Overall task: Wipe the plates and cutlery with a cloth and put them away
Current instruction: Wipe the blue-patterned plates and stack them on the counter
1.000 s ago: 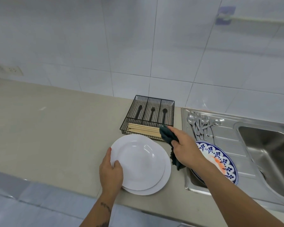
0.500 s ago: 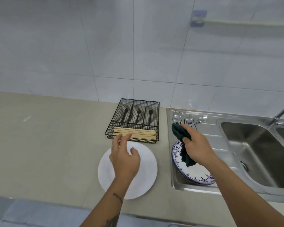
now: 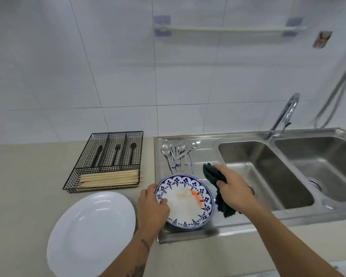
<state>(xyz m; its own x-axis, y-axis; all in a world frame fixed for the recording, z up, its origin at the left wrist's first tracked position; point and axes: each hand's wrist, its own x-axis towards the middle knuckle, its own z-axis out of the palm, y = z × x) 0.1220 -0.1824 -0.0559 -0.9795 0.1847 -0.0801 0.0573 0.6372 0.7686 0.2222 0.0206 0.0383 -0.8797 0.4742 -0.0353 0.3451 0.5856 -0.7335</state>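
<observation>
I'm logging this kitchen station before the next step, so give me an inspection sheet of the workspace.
Surface: beige counter; steel drainboard.
Job's things: white plate on the counter; blue patterned plate, orange-stained, on the drainboard; cutlery heaped behind it.
Clutter: wire tray holding chopsticks.
Hands: left hand grips the patterned plate's rim; right hand holds a dark cloth.
Cables: hose on the wall.
Surroundings: tiled wall, double sink, faucet.

A blue-patterned plate [image 3: 185, 202] with an orange smear lies on the draining board, atop another plate. A white plate [image 3: 92, 232] sits flat on the counter to its left. Spoons and forks [image 3: 178, 152] lie heaped behind it. The dark green cloth [image 3: 218, 186] hangs bunched just right of the patterned plate.
</observation>
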